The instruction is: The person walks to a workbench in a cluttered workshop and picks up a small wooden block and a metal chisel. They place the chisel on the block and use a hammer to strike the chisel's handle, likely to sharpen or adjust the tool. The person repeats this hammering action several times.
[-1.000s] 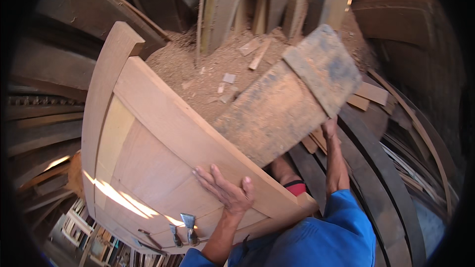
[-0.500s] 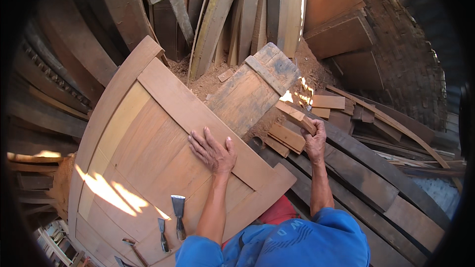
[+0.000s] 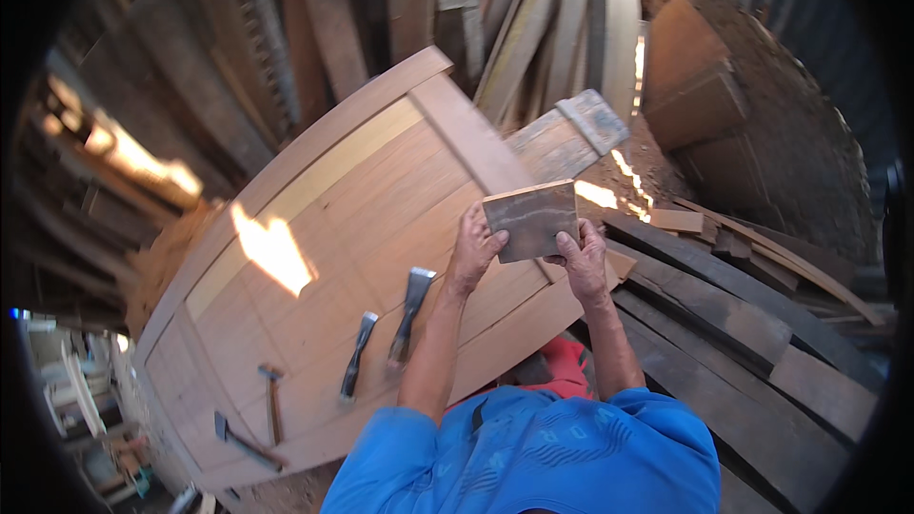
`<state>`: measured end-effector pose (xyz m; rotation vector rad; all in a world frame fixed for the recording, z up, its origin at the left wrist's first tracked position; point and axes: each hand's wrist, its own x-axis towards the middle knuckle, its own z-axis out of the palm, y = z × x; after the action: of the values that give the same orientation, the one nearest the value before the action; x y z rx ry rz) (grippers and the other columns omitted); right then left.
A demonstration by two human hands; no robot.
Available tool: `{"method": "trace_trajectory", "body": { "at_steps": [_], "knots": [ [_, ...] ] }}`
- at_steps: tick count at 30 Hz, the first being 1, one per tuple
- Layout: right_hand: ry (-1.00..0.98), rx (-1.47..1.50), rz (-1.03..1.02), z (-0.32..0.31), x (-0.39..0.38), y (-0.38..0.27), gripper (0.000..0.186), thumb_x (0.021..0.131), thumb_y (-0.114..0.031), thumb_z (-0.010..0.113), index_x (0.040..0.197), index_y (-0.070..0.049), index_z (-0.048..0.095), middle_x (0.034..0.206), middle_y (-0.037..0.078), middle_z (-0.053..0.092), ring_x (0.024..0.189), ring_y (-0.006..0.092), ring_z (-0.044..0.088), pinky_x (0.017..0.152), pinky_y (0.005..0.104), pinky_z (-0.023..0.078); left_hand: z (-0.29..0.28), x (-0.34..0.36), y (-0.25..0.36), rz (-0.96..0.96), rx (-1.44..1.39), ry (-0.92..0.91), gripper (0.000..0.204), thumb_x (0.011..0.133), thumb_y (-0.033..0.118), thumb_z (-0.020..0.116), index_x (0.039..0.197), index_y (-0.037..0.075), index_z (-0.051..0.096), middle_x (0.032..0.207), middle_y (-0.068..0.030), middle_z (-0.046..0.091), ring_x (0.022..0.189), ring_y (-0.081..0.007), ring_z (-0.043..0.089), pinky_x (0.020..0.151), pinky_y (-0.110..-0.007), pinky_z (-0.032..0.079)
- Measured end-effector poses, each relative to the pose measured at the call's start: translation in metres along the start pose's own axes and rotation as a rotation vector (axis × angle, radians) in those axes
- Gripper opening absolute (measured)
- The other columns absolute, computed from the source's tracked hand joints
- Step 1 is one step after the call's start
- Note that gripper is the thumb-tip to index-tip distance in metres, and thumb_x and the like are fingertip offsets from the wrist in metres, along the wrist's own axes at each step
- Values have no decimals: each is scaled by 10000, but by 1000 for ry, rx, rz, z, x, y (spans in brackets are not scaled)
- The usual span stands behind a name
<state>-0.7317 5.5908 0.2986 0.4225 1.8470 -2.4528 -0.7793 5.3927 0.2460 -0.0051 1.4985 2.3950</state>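
Note:
My left hand (image 3: 473, 249) and my right hand (image 3: 584, 262) hold a small flat piece of wood (image 3: 529, 221) between them, one at each side. Its broad dark grey-brown face is turned up, and a paler cut edge shows along the far side. My thumbs lie on the face; most other fingers are hidden behind it. Beneath lies a large framed wooden panel (image 3: 381, 200) with a curved outer rail. A wide chisel (image 3: 411, 316) and a narrower chisel (image 3: 358, 357) rest on it, left of my left forearm.
A small hammer (image 3: 271, 405) and another dark-headed tool (image 3: 248, 443) lie at the panel's near left. Behind it stands a worn plank bench (image 3: 571, 138). Long dark boards (image 3: 733, 400) are stacked at right. Curved timbers (image 3: 333, 29) lean along the back.
My left hand has left the panel's surface and taken hold of the wood piece. My right hand has brought that piece inward from the stack at right. The view has swung left.

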Motion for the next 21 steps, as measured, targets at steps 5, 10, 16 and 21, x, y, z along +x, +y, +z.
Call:
{"method": "trace_trajectory", "body": {
  "at_steps": [5, 10, 16, 21],
  "knots": [
    [-266, 53, 279, 71, -87, 32, 306, 986, -290, 586, 1161, -42, 544, 1038, 45, 647, 852, 104, 650, 753, 275, 576, -62, -130, 22, -263, -412, 54, 438, 873, 120, 726, 1268, 30, 559, 1210, -88, 637, 1127, -207, 611, 982, -402, 507],
    [-221, -151, 385, 92, -113, 59, 402, 1027, -384, 483, 1265, -63, 528, 1097, 69, 655, 798, 121, 647, 697, 315, 549, -107, -263, 33, -223, -368, 243, 403, 876, 81, 709, 1257, 50, 584, 1198, -76, 655, 1108, -215, 630, 958, -404, 528],
    [-418, -950, 143, 118, -86, 112, 388, 950, -306, 575, 1206, -14, 563, 987, 209, 684, 931, 307, 660, 812, 403, 519, -129, -356, 49, -156, -611, 512, 465, 862, 103, 730, 1295, 70, 564, 1260, -99, 629, 1170, -274, 606, 1012, -509, 496],
    [-629, -1284, 213, 192, -82, 138, 410, 951, -301, 566, 1234, -6, 537, 1041, 246, 674, 1028, 425, 630, 892, 475, 488, -115, -375, 55, -6, -683, 599, 467, 859, 145, 743, 1292, 97, 575, 1244, -86, 642, 1160, -265, 615, 1000, -479, 504]
  ]
}}
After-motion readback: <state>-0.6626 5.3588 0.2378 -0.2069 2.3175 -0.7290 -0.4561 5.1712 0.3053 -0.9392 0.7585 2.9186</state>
